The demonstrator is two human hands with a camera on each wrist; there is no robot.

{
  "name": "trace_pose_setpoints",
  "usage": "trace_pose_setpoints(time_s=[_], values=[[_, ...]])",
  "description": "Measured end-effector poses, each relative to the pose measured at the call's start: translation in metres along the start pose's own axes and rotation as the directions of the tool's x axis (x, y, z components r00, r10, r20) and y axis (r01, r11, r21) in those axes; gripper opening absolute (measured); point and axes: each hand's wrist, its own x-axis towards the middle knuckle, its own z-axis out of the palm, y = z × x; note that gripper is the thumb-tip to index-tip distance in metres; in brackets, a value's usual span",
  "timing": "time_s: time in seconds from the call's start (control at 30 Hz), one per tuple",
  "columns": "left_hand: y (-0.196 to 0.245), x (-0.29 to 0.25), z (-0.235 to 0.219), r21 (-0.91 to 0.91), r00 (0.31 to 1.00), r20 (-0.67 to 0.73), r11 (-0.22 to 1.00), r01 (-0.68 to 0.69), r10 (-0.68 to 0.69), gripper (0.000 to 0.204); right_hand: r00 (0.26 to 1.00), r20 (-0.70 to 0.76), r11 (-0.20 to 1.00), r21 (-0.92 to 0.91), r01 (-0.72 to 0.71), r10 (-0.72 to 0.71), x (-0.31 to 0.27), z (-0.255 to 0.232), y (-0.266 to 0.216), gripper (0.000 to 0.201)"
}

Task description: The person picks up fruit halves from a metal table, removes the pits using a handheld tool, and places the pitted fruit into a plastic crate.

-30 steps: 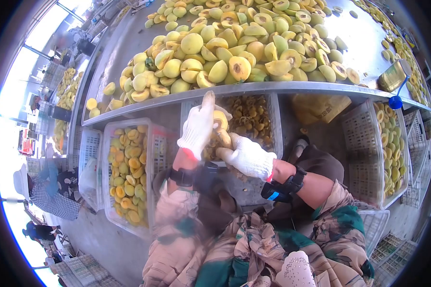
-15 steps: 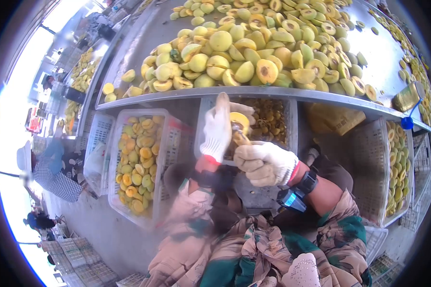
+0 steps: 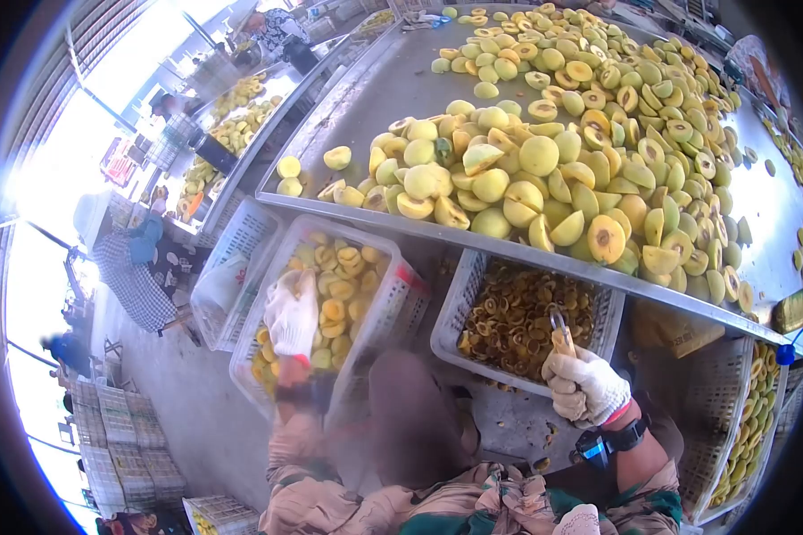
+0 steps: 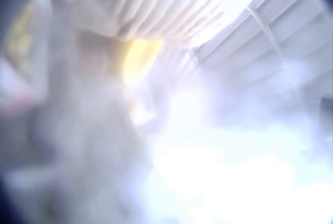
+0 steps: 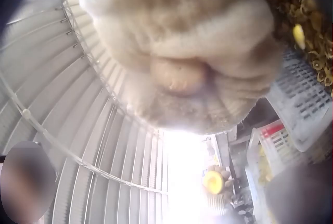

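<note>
My gloved left hand [image 3: 292,314] is over the crate of yellow peach halves [image 3: 339,285] on the left. In the right wrist view its fingers hold a peach half [image 5: 214,182], cut face showing. The left wrist view is blurred, with a patch of yellow under the glove. My gloved right hand [image 3: 587,385] grips a pitting spoon [image 3: 560,332] with a metal loop tip, pointing up beside the crate of brown pits [image 3: 531,312]. From the fist in the right wrist view, the rounded butt of the handle sticks out.
Above the crates, a metal table [image 3: 366,107] carries a big heap of halved peaches [image 3: 589,169]. Its raised metal edge [image 3: 509,254] runs across in front of me. Another crate of halves [image 3: 745,428] stands at right. A person in a checked garment [image 3: 134,267] sits at left.
My left hand has gone from the spoon to the left crate with the peach half. My right hand has moved apart from it, still gripping the spoon. The head view has swung left.
</note>
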Motion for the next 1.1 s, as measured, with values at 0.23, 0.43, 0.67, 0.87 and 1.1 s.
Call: trace_pose_setpoints(time_s=[0.23,0.43,0.67,0.87,1.1], values=[[0.063,0.161,0.042,0.029,0.984,0.03,0.983,-0.179,0.178,0.05,0.995,-0.036,0.986,-0.131,-0.099,0.095,0.025,0.01,-0.011,0.017],[0.098,0.277,0.107,0.282,0.874,0.483,0.955,-0.095,-0.055,0.053,0.992,-0.081,0.982,-0.157,-0.104,0.092,0.047,0.005,-0.021,0.02],[0.11,0.26,0.112,-0.012,0.813,0.479,0.929,-0.37,0.33,0.057,0.99,-0.125,0.975,-0.204,-0.086,0.061,0.055,0.005,-0.022,0.024],[0.107,0.216,0.084,-0.861,0.805,0.389,0.488,0.145,0.447,0.04,0.994,-0.105,0.945,-0.328,-0.004,-0.033,0.043,0.019,-0.022,0.022],[0.151,0.046,0.034,-0.638,0.621,0.461,-0.25,0.729,0.634,0.053,0.965,-0.018,0.875,-0.426,0.231,-0.263,0.022,0.044,-0.018,0.02]])
